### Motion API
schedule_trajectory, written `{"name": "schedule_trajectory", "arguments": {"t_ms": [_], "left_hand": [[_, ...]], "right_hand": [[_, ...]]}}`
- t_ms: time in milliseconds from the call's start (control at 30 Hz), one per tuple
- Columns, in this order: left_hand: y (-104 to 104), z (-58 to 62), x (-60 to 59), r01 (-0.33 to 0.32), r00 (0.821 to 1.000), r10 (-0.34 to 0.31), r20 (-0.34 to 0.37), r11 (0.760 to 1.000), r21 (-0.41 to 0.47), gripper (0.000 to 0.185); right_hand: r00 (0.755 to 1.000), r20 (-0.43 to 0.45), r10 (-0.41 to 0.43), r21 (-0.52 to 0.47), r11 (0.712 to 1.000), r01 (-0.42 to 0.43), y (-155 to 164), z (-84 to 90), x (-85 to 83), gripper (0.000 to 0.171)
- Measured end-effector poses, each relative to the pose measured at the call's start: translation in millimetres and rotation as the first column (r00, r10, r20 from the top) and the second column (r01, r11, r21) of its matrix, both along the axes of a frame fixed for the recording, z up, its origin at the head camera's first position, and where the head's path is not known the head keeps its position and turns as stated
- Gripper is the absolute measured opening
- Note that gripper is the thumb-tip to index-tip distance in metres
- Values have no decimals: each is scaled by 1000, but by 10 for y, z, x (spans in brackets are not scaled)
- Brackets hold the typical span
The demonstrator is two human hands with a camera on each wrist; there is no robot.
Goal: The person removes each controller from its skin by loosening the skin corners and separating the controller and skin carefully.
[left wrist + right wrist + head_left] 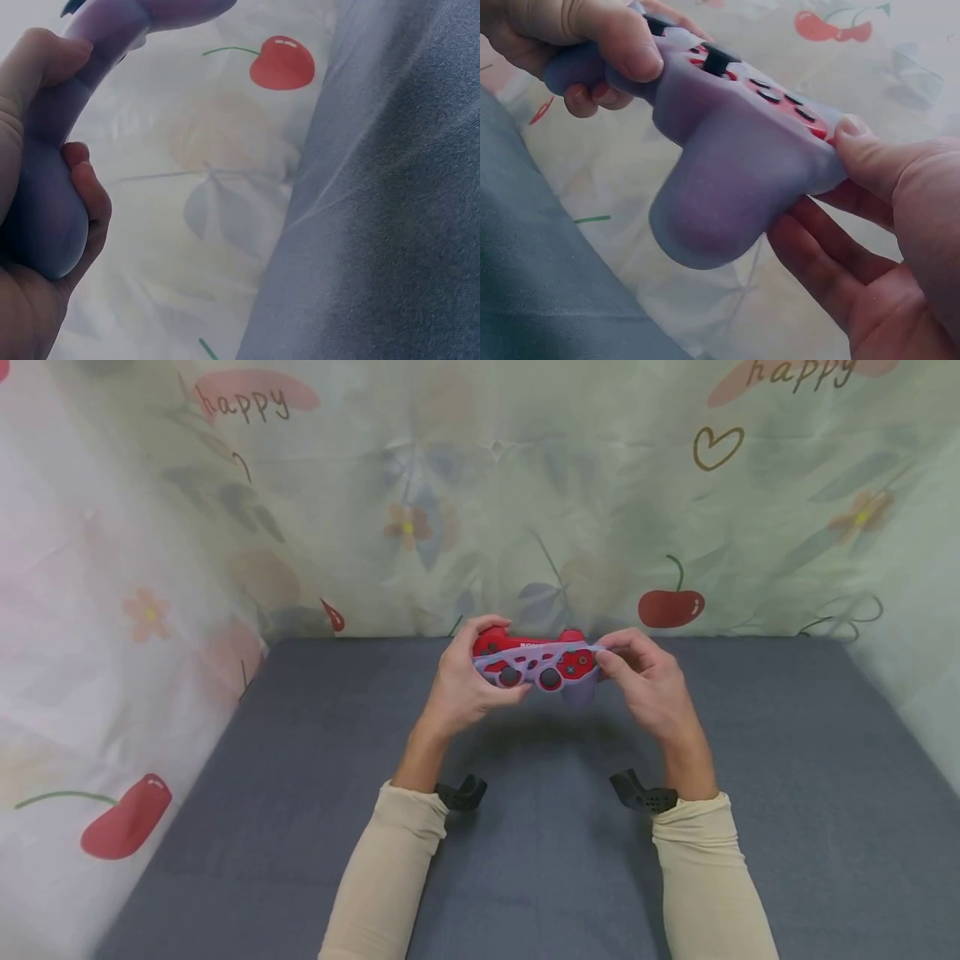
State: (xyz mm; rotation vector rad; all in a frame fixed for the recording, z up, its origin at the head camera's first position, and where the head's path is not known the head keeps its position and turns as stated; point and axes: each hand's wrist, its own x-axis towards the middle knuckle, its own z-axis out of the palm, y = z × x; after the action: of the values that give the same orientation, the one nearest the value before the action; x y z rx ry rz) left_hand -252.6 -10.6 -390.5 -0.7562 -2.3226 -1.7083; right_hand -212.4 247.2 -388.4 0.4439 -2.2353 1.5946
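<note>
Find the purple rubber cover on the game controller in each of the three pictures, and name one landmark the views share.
Head: purple cover stretched over the red controller, centre, between both hands.
Left wrist: far left, gripped by the left hand.
Right wrist: centre, its rounded grip hanging down, edge pinched by the right hand.
Shared landmark: the cherry print on the cloth backdrop.

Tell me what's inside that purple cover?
A red controller shows through the holes in the cover, with its black sticks and buttons. Its grips stay hidden under the purple rubber.
</note>
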Motion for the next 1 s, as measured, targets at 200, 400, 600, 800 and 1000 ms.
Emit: {"name": "schedule_trajectory", "arguments": {"t_ms": [200, 400, 600, 800, 1000], "left_hand": [[-25, 0, -17, -36, 999, 36, -26, 999, -9, 74], [13, 0, -11, -50, 992, 40, -119, 995, -87, 75], [36, 23, -2, -97, 942, 17, -335, 970, -223, 71], [70, 24, 21, -140, 930, 40, -366, 958, -252, 71], [81, 8, 32, -128, 941, 42, -337, 963, -237, 73]], "right_hand": [[996, 22, 91, 49, 995, -92, 17, -3, 10, 13], [990, 74, 116, 57, 991, -120, 67, 25, 45, 10], [995, 94, -22, 66, 998, 15, 6, 76, 73, 28], [986, -140, -92, 129, 985, 110, -111, 19, 6, 40], [912, -368, -183, 145, 957, 251, -180, -62, -64, 27]]}}
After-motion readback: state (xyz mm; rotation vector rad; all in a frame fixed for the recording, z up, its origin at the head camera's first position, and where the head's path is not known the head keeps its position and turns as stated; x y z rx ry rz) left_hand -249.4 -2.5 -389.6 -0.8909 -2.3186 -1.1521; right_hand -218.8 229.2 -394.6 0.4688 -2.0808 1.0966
